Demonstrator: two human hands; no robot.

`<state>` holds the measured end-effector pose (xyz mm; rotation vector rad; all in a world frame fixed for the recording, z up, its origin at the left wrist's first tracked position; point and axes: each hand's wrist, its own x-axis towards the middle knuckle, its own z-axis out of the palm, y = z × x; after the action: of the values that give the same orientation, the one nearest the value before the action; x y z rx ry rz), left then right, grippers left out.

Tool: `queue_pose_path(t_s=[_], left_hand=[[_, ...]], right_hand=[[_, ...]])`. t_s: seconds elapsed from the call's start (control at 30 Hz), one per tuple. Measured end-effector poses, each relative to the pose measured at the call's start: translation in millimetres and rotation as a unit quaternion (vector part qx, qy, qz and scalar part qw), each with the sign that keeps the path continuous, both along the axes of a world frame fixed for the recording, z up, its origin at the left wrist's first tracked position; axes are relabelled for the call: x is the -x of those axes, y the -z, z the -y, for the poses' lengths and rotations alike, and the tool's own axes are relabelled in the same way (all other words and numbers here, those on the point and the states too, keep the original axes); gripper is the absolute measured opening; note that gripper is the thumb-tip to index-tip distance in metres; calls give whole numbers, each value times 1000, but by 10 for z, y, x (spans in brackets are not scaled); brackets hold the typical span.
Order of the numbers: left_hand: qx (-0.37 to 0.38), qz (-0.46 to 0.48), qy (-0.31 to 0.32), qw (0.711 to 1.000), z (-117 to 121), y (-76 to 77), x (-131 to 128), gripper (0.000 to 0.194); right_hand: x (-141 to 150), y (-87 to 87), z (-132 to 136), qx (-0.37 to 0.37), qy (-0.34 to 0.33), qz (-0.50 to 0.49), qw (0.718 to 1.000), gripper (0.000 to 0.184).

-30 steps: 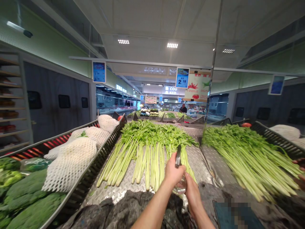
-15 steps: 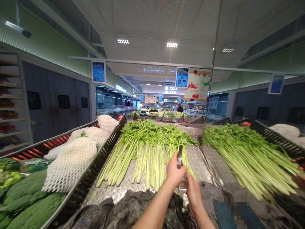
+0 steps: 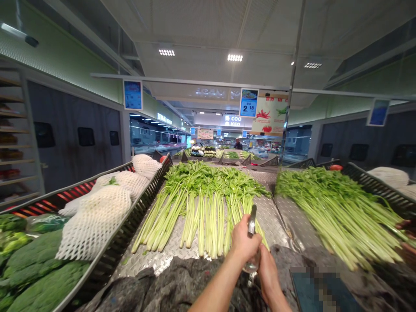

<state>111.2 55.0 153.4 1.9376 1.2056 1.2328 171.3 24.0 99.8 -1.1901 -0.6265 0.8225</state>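
My left hand (image 3: pixel 247 238) is closed around a hand-held item with a narrow dark top (image 3: pixel 252 220) that sticks up past the fingers. Below the hands shows a clear, shiny, rounded part (image 3: pixel 251 265); its exact kind cannot be made out. My right hand (image 3: pixel 267 262) is pressed against this clear part from the right, its fingers mostly hidden behind it. Beyond both hands lies a row of celery (image 3: pixel 208 212), leaves away from me and stalk ends toward me, on a metal treadplate shelf (image 3: pixel 156 264). The hands are over the right end of the row.
A black crate (image 3: pixel 136 216) on the left holds net-wrapped produce (image 3: pixel 97 216) and broccoli (image 3: pixel 35 260). Grey rumpled cloth (image 3: pixel 182 286) covers the near edge. A mirror (image 3: pixel 305 225) on the right reflects the celery. Price signs (image 3: pixel 248 103) hang above. A person (image 3: pixel 238 144) stands far back.
Both hands have shifted slightly right and a little lower with the dark-topped item. The celery lies as before. The distant person appears farther left.
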Motion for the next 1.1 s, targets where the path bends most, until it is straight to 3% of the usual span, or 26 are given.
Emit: queue_pose_path(t_s=[0.27,0.4,0.6,0.8,1.1], left_hand=[[9,23,17,1000,-23,16,6,46],[11,23,12,1000,-41,9,62,43],[8,13,-22,1000,-45,-26,207,42],[8,6,-91,996,-74,-2,389,36],[-5,16,-103,995,-83,-77,671,44]], right_hand=[[-45,-1,-12,-37,-59,0,998,42],[7,-24,-8,-33,-57,20,998,42],[196,-74,-29,-40,-49,21,998,39],[347,-91,-94,-51,-104,19,993,37],[590,-133,-178,-58,-152,-14,987,44]])
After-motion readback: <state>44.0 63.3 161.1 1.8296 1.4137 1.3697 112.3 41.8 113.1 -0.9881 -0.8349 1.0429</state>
